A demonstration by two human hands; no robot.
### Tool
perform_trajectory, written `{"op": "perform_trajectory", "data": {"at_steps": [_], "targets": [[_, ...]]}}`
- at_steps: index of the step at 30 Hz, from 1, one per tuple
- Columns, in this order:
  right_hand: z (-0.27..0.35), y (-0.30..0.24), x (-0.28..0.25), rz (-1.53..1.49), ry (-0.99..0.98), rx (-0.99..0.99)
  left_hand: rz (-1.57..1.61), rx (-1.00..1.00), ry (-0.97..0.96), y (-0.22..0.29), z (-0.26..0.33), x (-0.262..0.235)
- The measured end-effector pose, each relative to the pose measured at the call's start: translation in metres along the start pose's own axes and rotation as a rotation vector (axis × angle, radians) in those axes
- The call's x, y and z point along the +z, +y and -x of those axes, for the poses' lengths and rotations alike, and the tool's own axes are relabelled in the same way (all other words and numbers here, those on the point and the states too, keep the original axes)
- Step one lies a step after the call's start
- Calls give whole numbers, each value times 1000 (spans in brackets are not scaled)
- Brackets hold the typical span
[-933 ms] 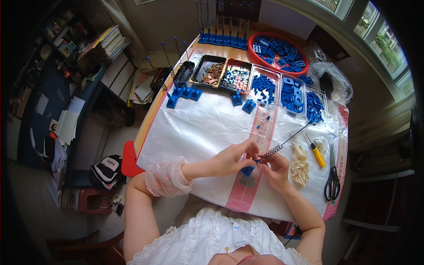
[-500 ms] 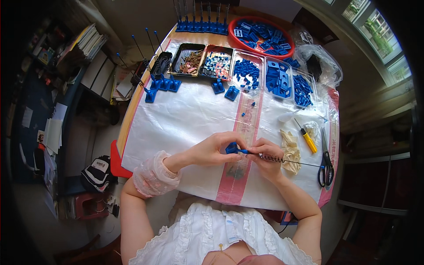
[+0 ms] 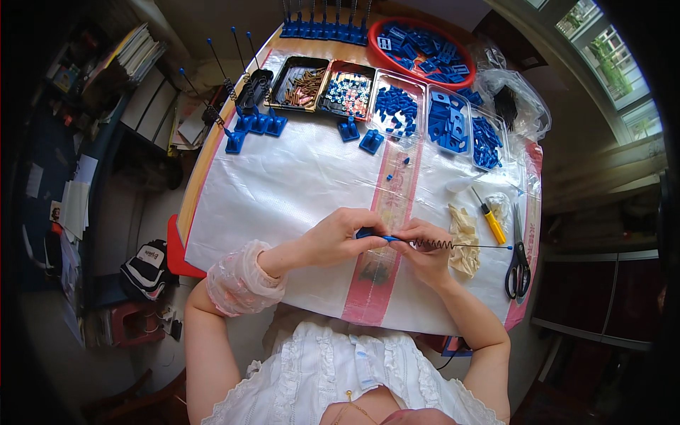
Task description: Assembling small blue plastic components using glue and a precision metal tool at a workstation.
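Observation:
Over the front middle of the table, my left hand (image 3: 348, 235) is closed in a pinch on a blue plastic base piece (image 3: 365, 232), which its fingers partly cover. Close against it, my right hand (image 3: 426, 249) pinches the inner end of a black spring rod (image 3: 440, 245). The rod points right, coiled near my fingers, then straight, with a small blue tip. Its inner end meets the blue piece between my fingertips; how far it goes in is hidden. Further up, similar blue base pieces (image 3: 371, 141) stand on the white sheet (image 3: 283, 191).
Trays hold brass screws (image 3: 309, 92), small nuts (image 3: 350, 92) and blue parts (image 3: 397, 110). A red basin (image 3: 464, 53) of blue plates stands behind. At right lie a yellow-handled screwdriver (image 3: 494, 224), black-handled scissors (image 3: 518, 273) and a crumpled beige cloth (image 3: 464, 244). Finished-looking spring rods (image 3: 256, 117) stand upright at left.
The blue base piece has turned in my left fingers and shows less of itself. My hands have come slightly closer over it, and the rod now lies more level. The view has shifted a little.

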State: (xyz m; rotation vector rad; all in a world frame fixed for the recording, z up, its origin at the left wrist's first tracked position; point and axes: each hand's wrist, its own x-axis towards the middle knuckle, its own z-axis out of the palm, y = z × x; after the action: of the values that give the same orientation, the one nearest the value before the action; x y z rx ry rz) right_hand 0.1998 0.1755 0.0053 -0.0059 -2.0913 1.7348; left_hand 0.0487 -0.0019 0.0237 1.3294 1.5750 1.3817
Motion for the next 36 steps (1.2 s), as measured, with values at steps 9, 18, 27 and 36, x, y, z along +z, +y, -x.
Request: {"op": "perform_trajectory", "data": {"at_steps": [9,18,27,36], "targets": [[1,-7,3,-95,-58,-19,572,-332,-252,-3,0,-7],[5,-13,2,-75,-123,-35,879,-532,-368,-4,0,-7],[8,-15,2,-137,-149,-18,1080,-670,-473,-10,1,-6],[3,-7,-3,-113,-97,30,659,-377,-250,-3,2,-2]]}}
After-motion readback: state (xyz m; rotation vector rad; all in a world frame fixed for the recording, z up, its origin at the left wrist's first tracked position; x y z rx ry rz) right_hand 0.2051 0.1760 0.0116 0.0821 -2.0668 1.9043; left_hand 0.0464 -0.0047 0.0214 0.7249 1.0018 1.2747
